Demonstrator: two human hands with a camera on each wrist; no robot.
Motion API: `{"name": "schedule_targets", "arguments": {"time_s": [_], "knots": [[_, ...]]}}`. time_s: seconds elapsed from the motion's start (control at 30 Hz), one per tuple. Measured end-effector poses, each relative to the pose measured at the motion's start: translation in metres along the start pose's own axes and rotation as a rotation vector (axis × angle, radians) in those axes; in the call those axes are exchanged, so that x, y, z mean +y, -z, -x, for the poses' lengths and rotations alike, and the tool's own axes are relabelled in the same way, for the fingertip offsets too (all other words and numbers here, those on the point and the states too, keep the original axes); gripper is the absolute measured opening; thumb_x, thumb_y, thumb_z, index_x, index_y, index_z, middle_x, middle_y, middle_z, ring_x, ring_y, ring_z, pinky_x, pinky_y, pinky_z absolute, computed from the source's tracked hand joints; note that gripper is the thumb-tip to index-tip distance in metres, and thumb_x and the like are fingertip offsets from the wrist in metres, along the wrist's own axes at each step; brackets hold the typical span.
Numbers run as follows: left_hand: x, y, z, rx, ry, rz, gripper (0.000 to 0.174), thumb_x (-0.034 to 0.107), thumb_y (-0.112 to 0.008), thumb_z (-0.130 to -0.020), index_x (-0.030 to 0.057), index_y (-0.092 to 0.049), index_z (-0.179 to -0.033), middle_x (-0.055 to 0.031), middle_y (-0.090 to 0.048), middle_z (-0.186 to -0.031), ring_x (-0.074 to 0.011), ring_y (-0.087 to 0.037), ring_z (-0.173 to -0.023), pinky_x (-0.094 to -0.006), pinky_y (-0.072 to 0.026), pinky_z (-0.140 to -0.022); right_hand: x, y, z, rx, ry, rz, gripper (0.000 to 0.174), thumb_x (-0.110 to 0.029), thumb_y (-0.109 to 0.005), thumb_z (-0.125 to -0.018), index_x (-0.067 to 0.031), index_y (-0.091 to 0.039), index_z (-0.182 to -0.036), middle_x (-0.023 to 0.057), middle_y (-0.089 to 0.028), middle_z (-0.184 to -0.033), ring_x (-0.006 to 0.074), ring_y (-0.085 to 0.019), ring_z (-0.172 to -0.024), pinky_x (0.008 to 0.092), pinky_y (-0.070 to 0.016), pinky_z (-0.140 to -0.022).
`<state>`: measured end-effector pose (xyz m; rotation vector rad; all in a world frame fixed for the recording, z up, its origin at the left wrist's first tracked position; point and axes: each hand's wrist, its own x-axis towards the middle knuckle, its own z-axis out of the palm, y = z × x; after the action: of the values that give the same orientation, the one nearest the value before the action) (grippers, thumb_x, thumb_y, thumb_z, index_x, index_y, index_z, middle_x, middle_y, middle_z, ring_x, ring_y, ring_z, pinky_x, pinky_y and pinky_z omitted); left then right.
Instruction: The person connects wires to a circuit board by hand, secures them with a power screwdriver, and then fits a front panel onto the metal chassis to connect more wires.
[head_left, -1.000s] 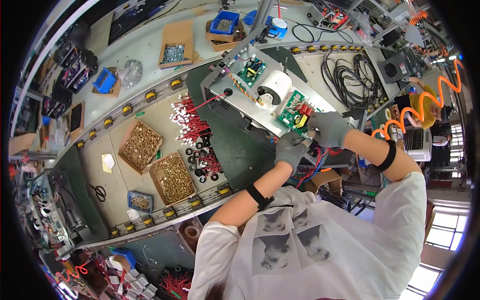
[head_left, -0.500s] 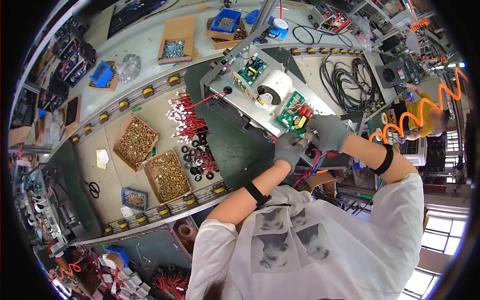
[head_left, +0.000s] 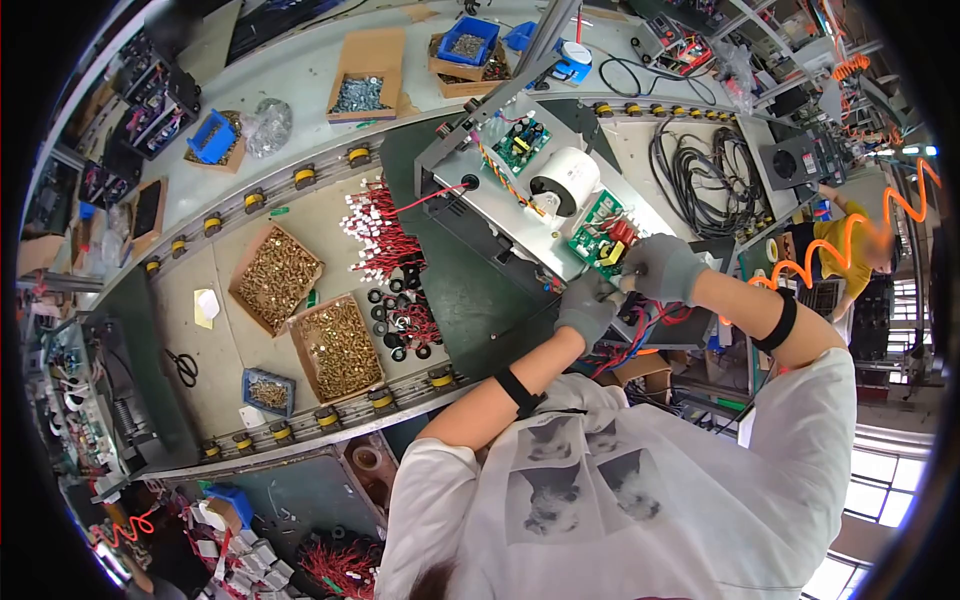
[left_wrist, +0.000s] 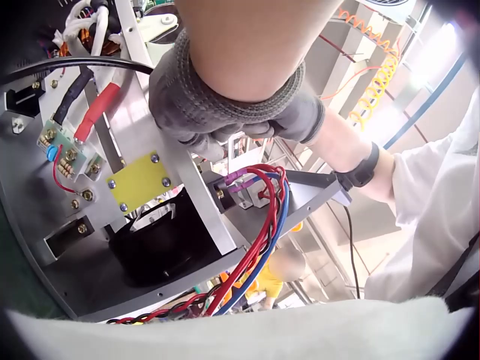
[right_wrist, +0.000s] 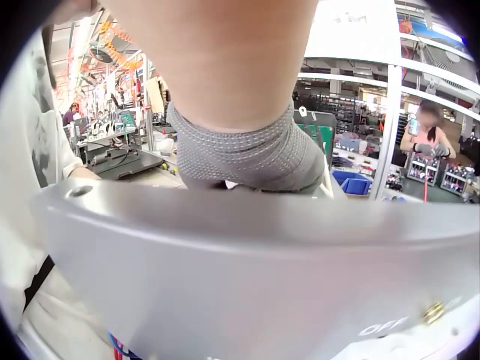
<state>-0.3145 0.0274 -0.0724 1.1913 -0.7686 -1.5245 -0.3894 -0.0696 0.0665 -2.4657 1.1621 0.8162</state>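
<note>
My left hand (head_left: pixel 587 308), in a grey glove, works at the near edge of an open metal chassis (head_left: pixel 515 228). Close beside it, my right hand (head_left: pixel 662 268) bends over the same edge, next to a green circuit board (head_left: pixel 598 232). The fingers meet at a small pale spot, but I cannot tell what they hold. A white cylinder (head_left: pixel 566 180) stands on the chassis. Below both hands in the left wrist view, red and blue wires (left_wrist: pixel 268 217) run to a small grey block (left_wrist: pixel 256 193). A silver panel (right_wrist: pixel 225 270) hides the right fingertips in the right wrist view.
Boxes of brass fasteners (head_left: pixel 337 350), red-and-white wire leads (head_left: pixel 382 235) and black rings lie left of the chassis. Coiled black cables (head_left: pixel 705 170) lie beyond it. An orange coiled hose (head_left: pixel 840 240) hangs at right, near a person in yellow (head_left: pixel 853 262).
The head view has shifted slightly. Both hands stay together at the same chassis edge, with only small finger movement. The person in yellow has changed posture.
</note>
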Motion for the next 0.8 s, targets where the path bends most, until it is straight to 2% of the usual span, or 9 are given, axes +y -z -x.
{"name": "schedule_targets", "arguments": {"time_s": [0.1, 0.2, 0.27, 0.37, 0.53, 0.63, 0.7, 0.73, 0.8], "knots": [[-0.016, -0.002, -0.005, -0.055, -0.004, 0.107, 0.021, -0.006, -0.062, -0.076, -0.001, -0.05, -0.092, -0.0068, -0.058, -0.085, -0.0078, -0.051, -0.069, -0.0235, -0.0461, -0.063, -0.005, -0.006, -0.002, 0.027, -0.017, 0.099, 0.02, -0.03, -0.066, -0.07, -0.0128, -0.068, -0.08, 0.0109, -0.065, -0.078, 0.029, -0.062, -0.08, 0.0391, -0.0487, -0.069], [0.005, 0.006, 0.005, -0.071, 0.021, 0.088, 0.023, -0.008, -0.058, -0.077, -0.0012, -0.048, -0.097, -0.0089, -0.059, -0.092, -0.0112, -0.057, -0.079, -0.0245, -0.0484, -0.069, -0.009, -0.006, -0.007, -0.018, -0.049, 0.087, 0.021, -0.032, -0.067, -0.069, -0.0126, -0.068, -0.078, 0.0113, -0.064, -0.077, 0.0289, -0.063, -0.079, 0.0384, -0.0491, -0.07], [0.006, 0.014, 0.008, -0.186, -0.056, 0.136, 0.025, -0.01, -0.054, -0.079, -0.0017, -0.047, -0.101, -0.0108, -0.059, -0.098, -0.0164, -0.061, -0.092, -0.0266, -0.0491, -0.078, -0.014, -0.007, -0.008, -0.044, -0.091, 0.087, 0.022, -0.033, -0.068, -0.068, -0.0124, -0.068, -0.076, 0.0114, -0.064, -0.076, 0.0291, -0.063, -0.077, 0.0378, -0.0495, -0.07], [0.005, 0.016, 0.008, -0.244, -0.05, 0.166, 0.029, -0.011, -0.052, -0.079, -0.0018, -0.046, -0.106, -0.0123, -0.058, -0.104, -0.0201, -0.06, -0.102, -0.0285, -0.0479, -0.085, -0.02, -0.005, -0.012, -0.1, -0.138, 0.146, 0.022, -0.032, -0.068, -0.067, -0.0119, -0.069, -0.075, 0.0113, -0.065, -0.075, 0.0293, -0.063, -0.075, 0.0374, -0.0496, -0.068], [0.01, 0.021, 0.01, -0.271, -0.055, 0.105, 0.034, -0.01, -0.054, -0.079, -0.0012, -0.045, -0.11, -0.0117, -0.059, -0.104, -0.0188, -0.06, -0.098, -0.0291, -0.0471, -0.086, -0.019, -0.009, -0.001, 0.015, -0.167, 0.072, 0.021, -0.031, -0.067, -0.069, -0.0117, -0.07, -0.078, 0.0119, -0.064, -0.075, 0.029, -0.063, -0.073, 0.0376, -0.0498, -0.067], [0.005, 0.023, 0.005, -0.302, -0.091, -0.007, 0.031, -0.008, -0.056, -0.078, -0.0026, -0.047, -0.108, -0.011, -0.059, -0.101, -0.0182, -0.061, -0.092, -0.0288, -0.0484, -0.083, -0.003, -0.001, 0.004, 0.081, -0.038, -0.034, 0.021, -0.03, -0.066, -0.072, -0.012, -0.07, -0.081, 0.0115, -0.065, -0.075, 0.0287, -0.063, -0.074, 0.0373, -0.0494, -0.067], [0.01, 0.029, 0.008, -0.229, -0.066, -0.248, 0.025, -0.003, -0.058, -0.079, -0.004, -0.052, -0.103, -0.0097, -0.06, -0.094, -0.0167, -0.061, -0.087, -0.0276, -0.0508, -0.072, 0.0, 0.014, 0.01, 0.227, -0.231, -0.279, 0.019, -0.027, -0.062, -0.077, -0.0136, -0.071, -0.087, 0.0109, -0.063, -0.074, 0.0297, -0.062, -0.077, 0.0374, -0.0483, -0.068], [0.017, 0.032, 0.009, -0.233, -0.08, -0.252, 0.025, -0.003, -0.058, -0.079, -0.004, -0.052, -0.103, -0.0097, -0.06, -0.094, -0.0167, -0.061, -0.087, -0.0276, -0.0508, -0.072, 0.006, 0.012, 0.007, 0.356, -0.147, -0.144, 0.021, -0.024, -0.057, -0.082, -0.0137, -0.068, -0.097, 0.0115, -0.061, -0.082, 0.0307, -0.061, -0.081, 0.0379, -0.0474, -0.071], [0.034, 0.036, 0.018, -0.128, 0.112, -0.025, 0.017, 0.007, -0.057, -0.082, 0.0002, -0.056, -0.097, -0.0075, -0.061, -0.085, -0.014, -0.061, -0.077, -0.027, -0.0485, -0.064, 0.017, -0.002, -0.005, 0.479, -0.048, -0.151, 0.026, -0.025, -0.056, -0.085, -0.0107, -0.064, -0.104, 0.0143, -0.059, -0.087, 0.0317, -0.059, -0.081, 0.0377, -0.0463, -0.071]]}}
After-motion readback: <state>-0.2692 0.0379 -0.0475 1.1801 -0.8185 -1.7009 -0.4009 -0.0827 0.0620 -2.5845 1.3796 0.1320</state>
